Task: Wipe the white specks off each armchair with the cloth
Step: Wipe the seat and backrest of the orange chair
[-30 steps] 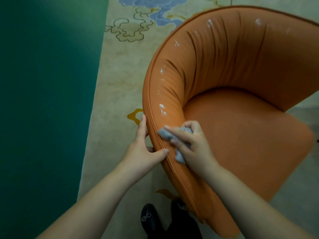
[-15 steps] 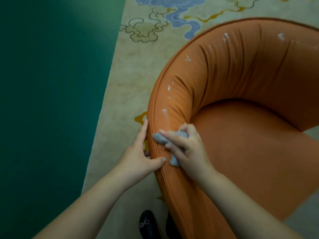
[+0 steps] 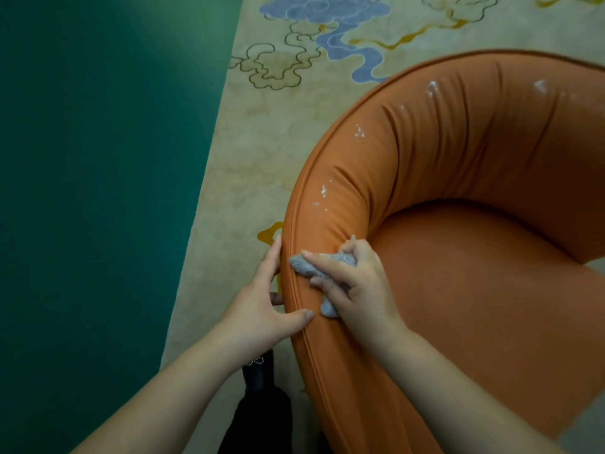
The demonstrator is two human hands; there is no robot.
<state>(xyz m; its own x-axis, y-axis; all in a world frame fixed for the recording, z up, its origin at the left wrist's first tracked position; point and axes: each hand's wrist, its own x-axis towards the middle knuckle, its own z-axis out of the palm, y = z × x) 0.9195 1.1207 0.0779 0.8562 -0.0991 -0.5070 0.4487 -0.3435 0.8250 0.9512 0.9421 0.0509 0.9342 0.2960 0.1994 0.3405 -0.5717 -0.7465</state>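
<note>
An orange armchair (image 3: pixel 458 257) with a curved, padded back fills the right half of the head view. My right hand (image 3: pixel 357 283) holds a small grey cloth (image 3: pixel 307 267) pressed onto the top of the left arm. My left hand (image 3: pixel 265 309) rests on the outer rim of that arm, fingers along the outside and thumb across the piping. White specks (image 3: pixel 322 193) dot the padding farther up the arm, with more specks (image 3: pixel 360 132) along the curve and at the back (image 3: pixel 432 88).
A beige rug (image 3: pixel 262 142) with blue and yellow cloud patterns lies under the chair. A dark green floor (image 3: pixel 98 191) spreads to the left. My dark shoe and trouser leg (image 3: pixel 258 398) stand beside the chair's arm.
The specks nearest the cloth are gone from the arm. My right hand has slid the cloth a little along the arm, and the view has shifted so the chair sits lower.
</note>
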